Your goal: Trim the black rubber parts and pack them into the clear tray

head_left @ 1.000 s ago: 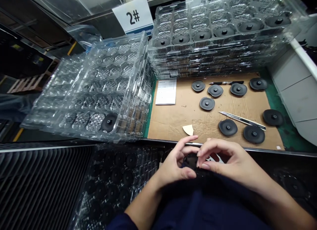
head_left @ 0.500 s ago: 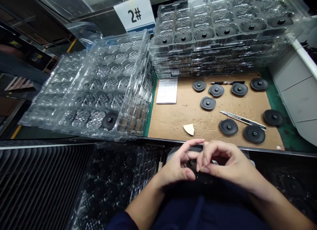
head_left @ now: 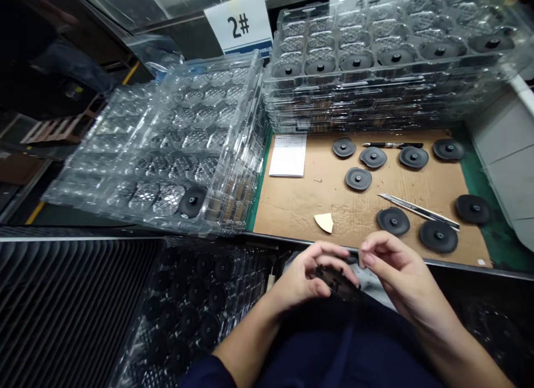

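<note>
My left hand (head_left: pixel 301 274) is closed around the edge of a thin black part (head_left: pixel 341 285), held low in front of my body. Its surface looks glossy, with small dark bits along it; the lower side blends into my dark clothing. To the right, apart from the part, my right hand (head_left: pixel 403 268) has its thumb and forefinger pinched together. Whatever lies between those fingertips is too small to make out. On the cardboard sheet (head_left: pixel 287 210) just beyond lie several black rounded discs (head_left: pixel 393 221) with small central hubs, and a cream wedge-shaped piece (head_left: pixel 324 222).
A slim metallic knife (head_left: pixel 417 211) and a pen (head_left: pixel 386 145) lie among the discs, a paper slip (head_left: pixel 287 155) at left. Clear plastic trays (head_left: pixel 187 121) stand stacked at left, with another stack (head_left: pixel 375 82) behind. Ribbed black surface (head_left: pixel 70 310) at lower left.
My right hand has drawn away from the black part to the right, still pinched. My left hand keeps its hold on it. The view has shifted slightly.
</note>
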The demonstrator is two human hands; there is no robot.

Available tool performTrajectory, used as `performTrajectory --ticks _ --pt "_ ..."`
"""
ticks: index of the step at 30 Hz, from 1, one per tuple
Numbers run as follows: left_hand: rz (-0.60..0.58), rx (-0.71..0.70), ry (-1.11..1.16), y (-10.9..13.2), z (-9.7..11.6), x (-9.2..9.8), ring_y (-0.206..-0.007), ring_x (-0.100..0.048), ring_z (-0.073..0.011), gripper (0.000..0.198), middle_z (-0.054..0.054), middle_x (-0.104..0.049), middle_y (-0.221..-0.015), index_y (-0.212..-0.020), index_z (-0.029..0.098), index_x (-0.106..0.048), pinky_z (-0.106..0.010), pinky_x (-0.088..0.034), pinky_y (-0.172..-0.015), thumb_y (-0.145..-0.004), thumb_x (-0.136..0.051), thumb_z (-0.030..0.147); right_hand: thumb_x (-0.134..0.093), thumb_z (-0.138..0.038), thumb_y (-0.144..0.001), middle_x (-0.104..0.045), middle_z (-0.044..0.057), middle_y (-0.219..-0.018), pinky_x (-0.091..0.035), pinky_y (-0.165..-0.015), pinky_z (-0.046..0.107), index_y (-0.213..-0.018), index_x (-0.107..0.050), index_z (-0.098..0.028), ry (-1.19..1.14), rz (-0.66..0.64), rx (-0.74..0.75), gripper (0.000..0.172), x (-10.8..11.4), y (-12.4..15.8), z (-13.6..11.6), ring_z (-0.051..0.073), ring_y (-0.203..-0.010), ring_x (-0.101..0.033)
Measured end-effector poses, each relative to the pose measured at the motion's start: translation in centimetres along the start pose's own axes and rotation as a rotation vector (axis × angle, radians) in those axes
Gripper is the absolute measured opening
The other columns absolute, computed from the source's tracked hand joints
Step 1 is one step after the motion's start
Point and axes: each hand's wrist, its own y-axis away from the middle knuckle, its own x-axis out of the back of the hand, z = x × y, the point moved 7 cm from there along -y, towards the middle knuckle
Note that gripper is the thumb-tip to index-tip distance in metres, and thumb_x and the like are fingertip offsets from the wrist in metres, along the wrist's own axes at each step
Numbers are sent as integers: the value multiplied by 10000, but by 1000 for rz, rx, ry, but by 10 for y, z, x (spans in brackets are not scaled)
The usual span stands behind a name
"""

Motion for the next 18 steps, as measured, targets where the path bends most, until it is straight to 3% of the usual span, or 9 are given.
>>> performTrajectory --ticks 3,7,8,10,11,12,14,16,18 --pt "126 11 -164 14 14 21 -580 -547 -127 455 -19 -604 -640 -701 135 -579 -239 -420 -568 -638 -693 570 -624 -275 -803 -587 42 -945 -460 -734 234 -825 -606 -222 279 21 150 60 13 -9 3 180 -924 -555" --pt "426 -63 -481 71 79 67 -616 -533 -121 246 8 -593 -635 -640 144 -630 -228 -410 -605 -667 -746 360 -498 -282 -843 -647 56 -919 -469 -703 278 -888 -633 -207 745 -1 168 161 30 -35 38 204 -860 -601" --pt "627 -119 -710 93 106 84 -639 -563 -134 233 7 -624 -669 -679 158 -647 -235 -431 -628 -691 -721 379 -488 -287 -838 -660 51 -893 -472 -693 288 -891 -639 -205 805 2 169 180 34 -42 48 205 -824 -612" --pt "1192 -210 -1195 145 164 116 -723 -610 -163 258 6 -666 -762 -803 182 -660 -270 -464 -724 -740 -659 432 -489 -294 -824 -675 44 -892 -472 -713 314 -871 -653 -210 848 17 194 190 37 -51 62 220 -830 -621" --pt "1370 -227 -1304 164 183 129 -827 -619 -188 280 -14 -682 -868 -899 182 -651 -303 -453 -811 -770 -626 429 -489 -295 -821 -676 43 -913 -467 -735 327 -860 -656 -216 852 34 214 189 38 -54 67 231 -861 -618" --pt "1465 -224 -1362 175 197 144 -947 -604 -212 300 -37 -678 -985 -964 178 -634 -336 -416 -900 -794 -598 423 -482 -296 -823 -673 44 -939 -459 -760 339 -853 -655 -221 861 61 237 191 39 -55 70 239 -896 -612" --pt "1495 -168 -1413 180 211 181 -1104 -554 -235 272 -70 -639 -1162 -925 165 -630 -362 -359 -993 -818 -562 406 -461 -296 -833 -661 53 -974 -441 -812 361 -842 -647 -219 870 131 290 202 40 -53 71 249 -943 -598" --pt "1436 -64 -1424 173 212 217 -1065 -589 -241 239 -91 -663 -1134 -767 153 -630 -358 -402 -959 -815 -553 374 -454 -295 -835 -651 63 -980 -425 -851 373 -819 -643 -213 875 184 343 207 40 -49 71 253 -956 -594" --pt "1369 14 -1436 164 205 237 -1021 -616 -244 229 -95 -689 -1076 -736 160 -631 -372 -429 -932 -819 -537 351 -469 -285 -829 -649 64 -981 -417 -870 374 -799 -652 -214 887 201 383 199 38 -47 71 251 -951 -599"
